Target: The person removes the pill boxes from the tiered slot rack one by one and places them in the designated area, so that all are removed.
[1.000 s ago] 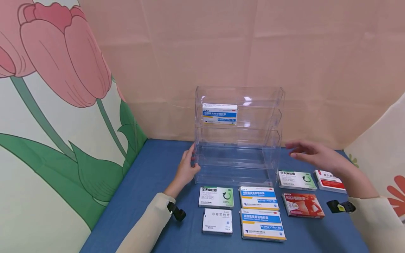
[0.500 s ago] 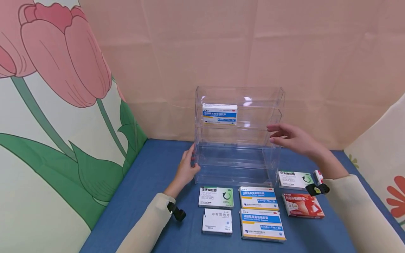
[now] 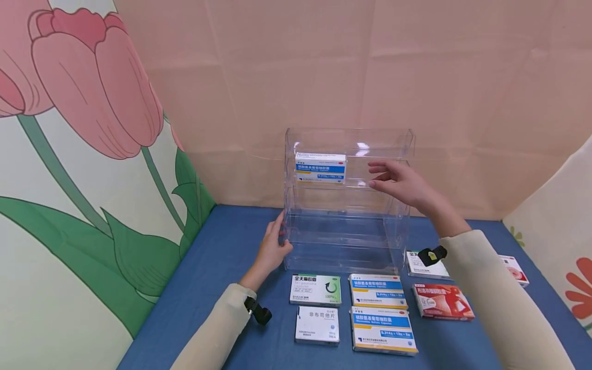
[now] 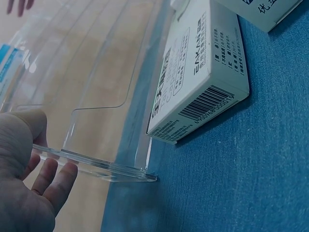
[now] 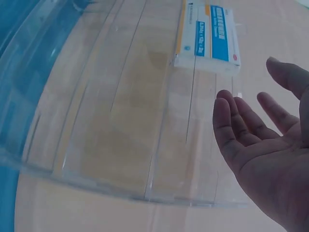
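A clear plastic tiered rack [image 3: 342,226] stands on the blue table. Its left side is held by my left hand [image 3: 272,249]; in the left wrist view the thumb and fingers [image 4: 63,186] lie on either side of the clear side panel. One white-and-blue medicine box [image 3: 320,168] sits at the left of an upper tier. To the right of that box, my right hand [image 3: 402,185] hovers in front of the rack with fingers spread and nothing in them. The right wrist view shows a gap between its fingers [image 5: 224,125] and the medicine box [image 5: 207,36].
Before the rack lie a green-and-white box [image 3: 316,290], a white box [image 3: 317,325] and two blue-and-white boxes [image 3: 378,291]. At the right are a red box [image 3: 443,301], another green-and-white box [image 3: 423,266] and a partly covered box [image 3: 514,270]. Cloth backdrops [image 3: 231,103] surround the table.
My right hand has moved left and upward from beside the rack to the upper tiers, near the medicine box. The left hand has kept its place on the rack.
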